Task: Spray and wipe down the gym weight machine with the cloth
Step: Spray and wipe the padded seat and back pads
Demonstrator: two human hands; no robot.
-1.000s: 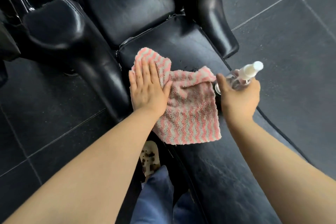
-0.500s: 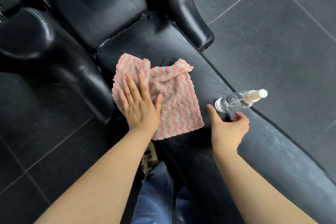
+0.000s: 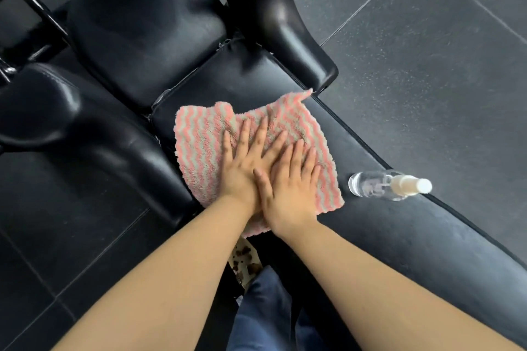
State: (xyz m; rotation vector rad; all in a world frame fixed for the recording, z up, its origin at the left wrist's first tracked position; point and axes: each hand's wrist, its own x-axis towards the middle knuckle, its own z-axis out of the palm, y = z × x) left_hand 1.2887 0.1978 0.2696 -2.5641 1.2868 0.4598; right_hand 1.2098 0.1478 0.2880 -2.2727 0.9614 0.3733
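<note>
Cloth under left hand, right hand, fingers flat | spray bottle apparently lying beside, on bench pad

Pink/grey striped cloth flat on black seat pad — clear spray bottle lying beside, w/ white cap.

Dark speckled floor tiles with thin pale seams
</note>
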